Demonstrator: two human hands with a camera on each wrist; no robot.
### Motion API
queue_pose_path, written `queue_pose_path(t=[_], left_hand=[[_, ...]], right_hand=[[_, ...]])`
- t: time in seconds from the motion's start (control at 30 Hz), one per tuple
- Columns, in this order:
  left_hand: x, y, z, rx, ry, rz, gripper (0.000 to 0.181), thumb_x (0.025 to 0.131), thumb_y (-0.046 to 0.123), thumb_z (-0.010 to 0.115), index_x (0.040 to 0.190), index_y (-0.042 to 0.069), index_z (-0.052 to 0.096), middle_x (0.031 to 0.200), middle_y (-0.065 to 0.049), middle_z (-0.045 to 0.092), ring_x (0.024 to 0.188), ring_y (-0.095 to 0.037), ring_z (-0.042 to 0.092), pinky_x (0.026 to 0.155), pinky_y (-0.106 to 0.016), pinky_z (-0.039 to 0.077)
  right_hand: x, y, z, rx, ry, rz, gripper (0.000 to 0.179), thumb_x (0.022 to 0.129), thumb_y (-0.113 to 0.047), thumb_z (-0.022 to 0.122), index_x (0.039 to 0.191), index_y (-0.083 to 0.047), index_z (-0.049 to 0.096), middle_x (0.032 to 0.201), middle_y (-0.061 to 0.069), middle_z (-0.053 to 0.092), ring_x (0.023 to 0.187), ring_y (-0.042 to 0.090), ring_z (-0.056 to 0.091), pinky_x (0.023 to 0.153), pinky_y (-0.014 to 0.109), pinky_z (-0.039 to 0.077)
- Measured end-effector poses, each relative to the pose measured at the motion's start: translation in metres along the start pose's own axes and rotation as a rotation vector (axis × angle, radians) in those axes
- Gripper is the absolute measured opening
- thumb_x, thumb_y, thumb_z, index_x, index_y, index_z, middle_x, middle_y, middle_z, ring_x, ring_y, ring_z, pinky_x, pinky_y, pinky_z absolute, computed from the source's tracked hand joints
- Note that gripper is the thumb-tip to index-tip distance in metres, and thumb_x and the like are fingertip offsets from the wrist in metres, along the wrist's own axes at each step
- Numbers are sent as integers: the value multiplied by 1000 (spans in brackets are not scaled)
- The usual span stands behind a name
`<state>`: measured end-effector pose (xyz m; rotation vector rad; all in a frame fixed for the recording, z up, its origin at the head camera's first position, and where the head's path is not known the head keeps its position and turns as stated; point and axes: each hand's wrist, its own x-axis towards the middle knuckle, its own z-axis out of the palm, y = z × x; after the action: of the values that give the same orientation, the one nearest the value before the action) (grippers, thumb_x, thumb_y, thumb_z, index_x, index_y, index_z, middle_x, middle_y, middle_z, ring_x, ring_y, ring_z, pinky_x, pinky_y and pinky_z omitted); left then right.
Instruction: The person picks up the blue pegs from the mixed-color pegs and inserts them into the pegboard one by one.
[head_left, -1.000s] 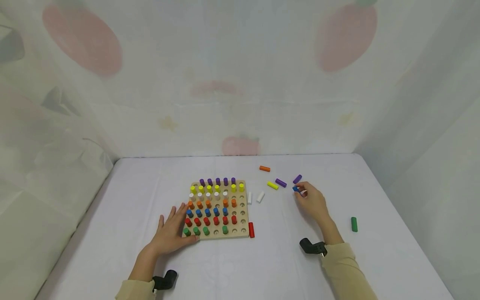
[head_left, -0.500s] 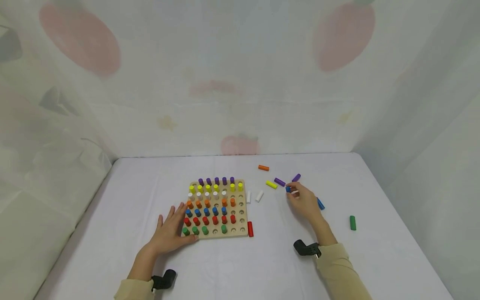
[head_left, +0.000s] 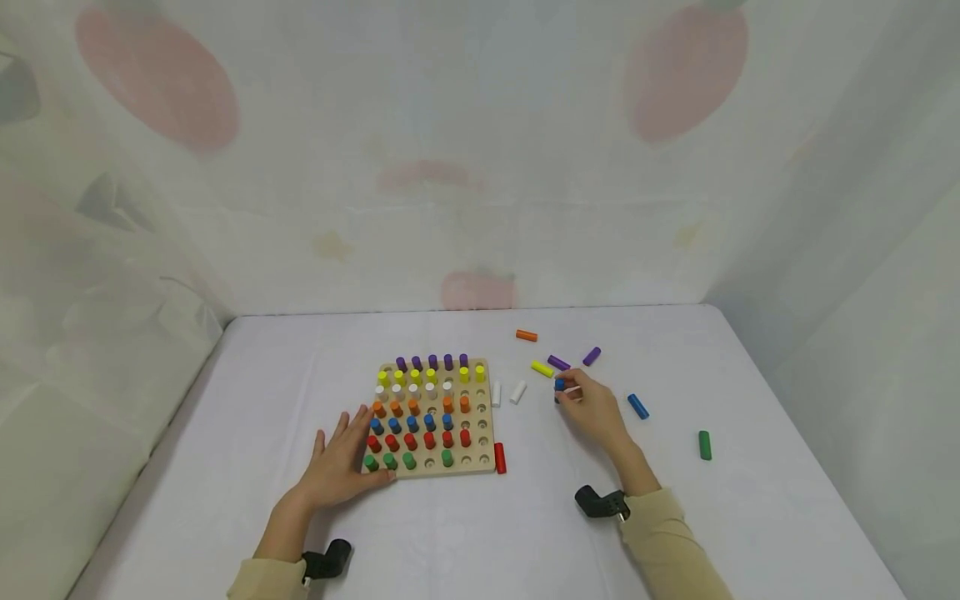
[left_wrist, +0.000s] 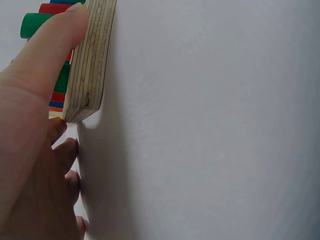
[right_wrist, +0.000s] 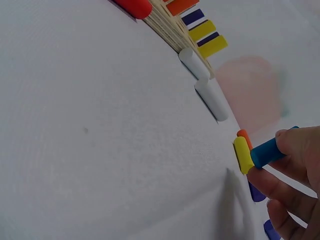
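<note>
A wooden peg board [head_left: 487, 465] lies left of the table's middle, with rows of green, red, blue, orange, white, yellow and purple pegs upright in it and some bare holes. My left hand [head_left: 330, 471] is spread at its near left corner; in the left wrist view the straight thumb [left_wrist: 55, 42] lies against the board's layered edge [left_wrist: 92, 55]. Right of the board, my right hand [head_left: 597, 414] pinches a blue peg [head_left: 559, 386] between thumb and fingers, held above the table in the right wrist view. There, the held peg [right_wrist: 269, 152] overlaps a yellow peg [right_wrist: 243, 155].
Two white pegs [head_left: 518, 392] and a red peg [head_left: 500, 458] lie by the board's right side. Farther back are an orange peg [head_left: 527, 336], a yellow peg [head_left: 542, 368] and two purple pegs [head_left: 592, 356]. Another blue peg [head_left: 637, 406] and a green peg [head_left: 705, 445] lie right.
My right hand has moved left toward the board with the blue peg, which has turned upright in its fingers. A second blue peg has come into view behind it. The left hand stays put.
</note>
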<state>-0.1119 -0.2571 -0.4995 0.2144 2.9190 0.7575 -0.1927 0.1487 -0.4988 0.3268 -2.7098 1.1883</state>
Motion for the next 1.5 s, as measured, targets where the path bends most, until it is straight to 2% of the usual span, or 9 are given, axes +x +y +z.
queue_pose_path(t=[0.13, 0.57, 0.8, 1.13, 1.5], left_hand=[[0, 0, 1, -6, 4, 5, 108, 64, 62, 72, 146, 10, 23, 152, -15, 21, 138, -44, 10, 102, -70, -3], [-1, 0, 0, -4, -2, 0, 109, 64, 63, 71, 147, 11, 23, 152, -15, 20, 138, -44, 9, 102, -69, -4], [-1, 0, 0, 1, -8, -5, 109, 64, 62, 71, 147, 11, 22, 152, -15, 20, 139, -43, 9, 102, -69, -4], [0, 0, 0, -5, -9, -7, 109, 64, 63, 71, 147, 12, 22, 152, -14, 20, 139, -43, 8, 103, -68, -5], [-1, 4, -3, -9, -8, -9, 108, 64, 62, 72, 147, 11, 23, 152, -15, 20, 138, -43, 9, 102, -69, -4]], right_hand=[[0, -1, 7, -1, -2, -27, 25, 82, -10, 67, 106, -12, 60, 97, 7, 68, 80, 18, 67, 71, 34, 55], [0, -15, 21, 27, -36, -28, 22, 83, -10, 65, 104, -14, 60, 98, 3, 66, 81, 12, 64, 72, 29, 54], [0, -24, 30, 35, -51, -57, 22, 83, -10, 65, 105, -14, 60, 97, 1, 65, 80, 9, 62, 72, 27, 53], [0, -39, 38, 57, -116, -26, 21, 84, -15, 66, 104, -18, 59, 98, -4, 65, 82, 4, 61, 76, 24, 52], [-4, -52, 50, 45, -161, -131, 20, 85, -13, 65, 104, -15, 59, 96, -4, 65, 84, 6, 60, 77, 24, 52]])
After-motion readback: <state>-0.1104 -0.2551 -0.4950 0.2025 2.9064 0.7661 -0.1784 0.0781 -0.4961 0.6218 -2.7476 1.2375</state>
